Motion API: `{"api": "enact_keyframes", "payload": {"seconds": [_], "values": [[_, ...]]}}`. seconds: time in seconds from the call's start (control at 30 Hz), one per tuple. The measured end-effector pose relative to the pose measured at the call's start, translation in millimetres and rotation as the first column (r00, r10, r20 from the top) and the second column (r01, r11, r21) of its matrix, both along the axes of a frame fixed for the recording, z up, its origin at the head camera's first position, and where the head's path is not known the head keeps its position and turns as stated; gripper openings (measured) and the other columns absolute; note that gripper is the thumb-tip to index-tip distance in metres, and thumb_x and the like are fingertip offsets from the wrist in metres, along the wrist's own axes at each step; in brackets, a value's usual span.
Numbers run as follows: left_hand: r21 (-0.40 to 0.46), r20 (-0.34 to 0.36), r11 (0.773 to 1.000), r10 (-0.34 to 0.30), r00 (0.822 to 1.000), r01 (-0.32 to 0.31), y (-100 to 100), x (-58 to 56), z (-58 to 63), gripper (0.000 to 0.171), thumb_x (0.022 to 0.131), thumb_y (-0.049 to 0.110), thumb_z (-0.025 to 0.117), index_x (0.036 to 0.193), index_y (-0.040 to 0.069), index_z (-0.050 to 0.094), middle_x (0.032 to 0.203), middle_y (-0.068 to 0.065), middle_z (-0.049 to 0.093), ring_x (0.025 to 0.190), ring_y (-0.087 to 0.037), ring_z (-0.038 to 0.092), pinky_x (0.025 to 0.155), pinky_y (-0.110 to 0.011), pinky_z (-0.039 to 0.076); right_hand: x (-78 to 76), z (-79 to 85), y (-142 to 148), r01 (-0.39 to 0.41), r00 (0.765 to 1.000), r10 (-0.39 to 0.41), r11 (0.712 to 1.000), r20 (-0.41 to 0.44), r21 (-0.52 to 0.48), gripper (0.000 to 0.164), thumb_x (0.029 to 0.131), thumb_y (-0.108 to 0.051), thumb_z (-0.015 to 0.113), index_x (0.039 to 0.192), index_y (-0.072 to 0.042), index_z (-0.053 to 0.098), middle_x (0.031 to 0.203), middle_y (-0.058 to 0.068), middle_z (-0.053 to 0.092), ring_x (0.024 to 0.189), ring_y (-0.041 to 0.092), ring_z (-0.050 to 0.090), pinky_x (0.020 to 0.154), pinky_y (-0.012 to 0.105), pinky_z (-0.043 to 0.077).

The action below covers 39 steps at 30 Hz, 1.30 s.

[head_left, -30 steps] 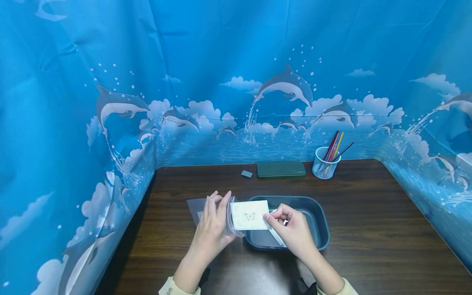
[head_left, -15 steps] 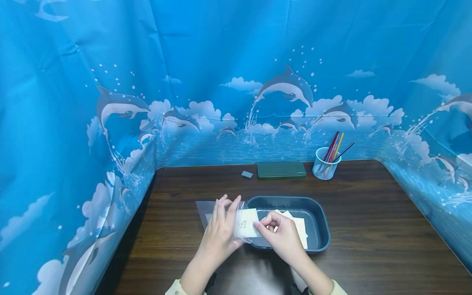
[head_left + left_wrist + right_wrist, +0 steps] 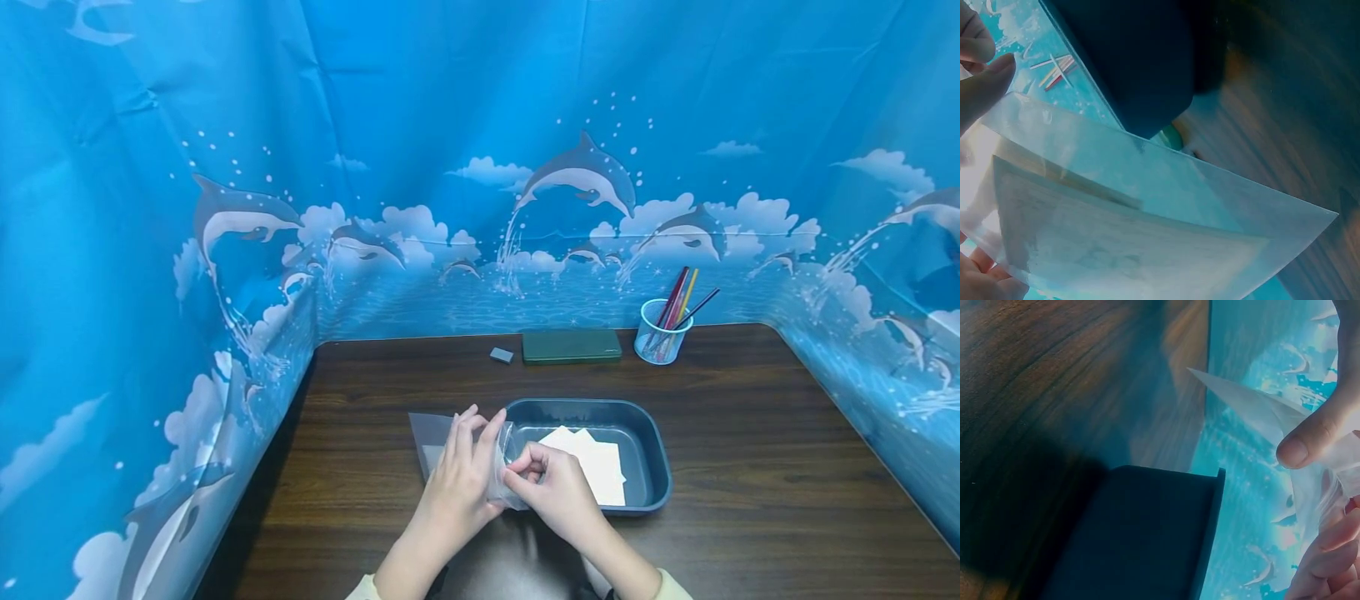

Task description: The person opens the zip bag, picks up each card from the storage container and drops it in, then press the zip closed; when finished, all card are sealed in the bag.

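Note:
In the head view, my left hand [image 3: 461,483] grips a clear plastic bag [image 3: 430,428] above the table, just left of the dark blue tray [image 3: 654,454]. Seen from the left wrist, a pale card [image 3: 1085,231] with a faint drawing lies inside the bag. My left thumb [image 3: 988,94] bears on the bag's edge. At the bag's mouth, my right hand [image 3: 558,492] pinches with thumb and forefinger; whether the card's end is also between them is hidden. Several pale cards [image 3: 600,468] lie overlapping in the tray, partly behind the right hand.
Along the table's back edge are a grey eraser [image 3: 502,355], a dark green case [image 3: 572,347] and a light blue mesh cup [image 3: 660,343] of pencils. A dolphin-print curtain [image 3: 480,167] encloses the dark wooden table [image 3: 765,467] at the back and sides.
The card with the butterfly drawing has gone leftward into the bag, out of the head view. My left hand and the bag have shifted right; my right hand has moved left.

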<state>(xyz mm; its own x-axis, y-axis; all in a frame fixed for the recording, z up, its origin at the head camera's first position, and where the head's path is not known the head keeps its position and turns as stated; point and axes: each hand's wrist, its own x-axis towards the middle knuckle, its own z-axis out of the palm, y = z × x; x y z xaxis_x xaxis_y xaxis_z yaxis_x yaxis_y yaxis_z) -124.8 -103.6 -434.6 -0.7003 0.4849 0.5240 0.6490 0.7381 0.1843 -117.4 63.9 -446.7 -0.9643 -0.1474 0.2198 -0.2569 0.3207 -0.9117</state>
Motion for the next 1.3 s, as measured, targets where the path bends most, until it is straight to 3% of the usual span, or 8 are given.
{"api": "enact_keyframes", "payload": {"seconds": [0.27,0.47,0.6,0.7,0.8,0.9,1.03,1.3], "values": [[-0.024,-0.013,0.999,-0.033,0.999,0.033,6.5,4.4,-3.9,0.12,0.047,0.028,0.097,0.147,0.007,0.035,0.127,-0.018,0.042,0.136,-0.034,0.031,0.113,-0.046,0.024,0.5,-2.0,1.4,-0.037,0.999,0.038,0.997,-0.022,0.072,0.023,0.075,-0.003,0.074,0.068,-0.022,0.066,0.052,-0.012,0.05,0.048,0.001,0.042,0.041,0.015,0.032],[-0.032,0.001,0.999,-0.007,1.0,0.007,3.7,3.6,-6.6,0.12,0.048,0.031,0.097,0.148,0.008,0.034,0.128,-0.018,0.042,0.136,-0.034,0.031,0.113,-0.045,0.024,-1.6,-2.3,4.8,-0.034,0.999,0.038,0.994,-0.037,0.106,0.014,0.078,-0.014,0.078,0.07,-0.024,0.072,0.051,-0.012,0.049,0.046,0.001,0.041,0.038,0.018,0.034],[-0.024,0.015,0.999,0.029,0.999,-0.029,-3.2,-0.3,-7.0,0.12,0.046,0.028,0.098,0.147,0.008,0.035,0.127,-0.018,0.042,0.136,-0.033,0.031,0.113,-0.045,0.023,-8.5,-4.4,15.2,0.042,0.999,-0.042,0.997,-0.001,0.066,0.011,0.079,-0.034,0.079,0.073,-0.026,0.074,0.051,-0.009,0.047,0.044,0.006,0.04,0.037,0.021,0.031],[-0.019,0.012,0.998,0.063,0.998,-0.063,-10.6,-4.1,-7.9,0.121,0.044,0.027,0.098,0.147,0.008,0.036,0.126,-0.017,0.043,0.135,-0.033,0.032,0.113,-0.045,0.024,-18.1,-10.0,31.9,0.136,0.99,-0.139,0.985,0.015,0.103,0.012,0.079,-0.037,0.078,0.078,-0.026,0.074,0.058,-0.005,0.053,0.046,0.008,0.042,0.038,0.022,0.032],[-0.01,-0.003,0.995,0.102,0.995,-0.102,-19.6,-7.5,-9.0,0.121,0.042,0.025,0.098,0.146,0.007,0.037,0.125,-0.019,0.044,0.135,-0.034,0.033,0.113,-0.046,0.024,-26.6,-18.8,52.6,0.184,0.98,-0.197,0.946,0.023,0.267,0.015,0.08,-0.032,0.078,0.091,-0.022,0.075,0.084,-0.001,0.062,0.055,0.011,0.048,0.044,0.024,0.039],[-0.005,-0.01,0.99,0.138,0.99,-0.138,-28.1,-10.1,-9.0,0.122,0.041,0.024,0.098,0.145,0.006,0.038,0.125,-0.02,0.044,0.134,-0.036,0.033,0.112,-0.047,0.025,-30.9,-28.3,71.4,0.157,0.978,-0.203,0.866,0.045,0.475,0.031,0.079,-0.027,0.079,0.107,-0.014,0.073,0.112,0.006,0.059,0.073,0.017,0.057,0.054,0.03,0.048],[-0.009,0.007,0.984,0.177,0.984,-0.177,-36.0,-11.8,-8.5,0.124,0.04,0.023,0.099,0.146,0.006,0.036,0.128,-0.022,0.042,0.134,-0.037,0.032,0.109,-0.049,0.03,-31.5,-38.7,88.8,0.097,0.975,-0.2,0.779,0.099,0.62,0.048,0.074,-0.022,0.083,0.117,-0.006,0.068,0.124,0.017,0.053,0.096,0.032,0.06,0.065,0.041,0.055],[-0.005,0.023,0.981,0.192,0.981,-0.192,-42.2,-12.8,-9.1,0.125,0.041,0.021,0.099,0.147,0.006,0.035,0.13,-0.022,0.04,0.135,-0.038,0.03,0.105,-0.053,0.035,-31.5,-45.6,100.2,0.024,0.97,-0.181,0.734,0.162,0.679,0.076,0.063,-0.021,0.09,0.129,-0.002,0.058,0.133,0.027,0.047,0.104,0.044,0.057,0.075,0.057,0.053]]}}
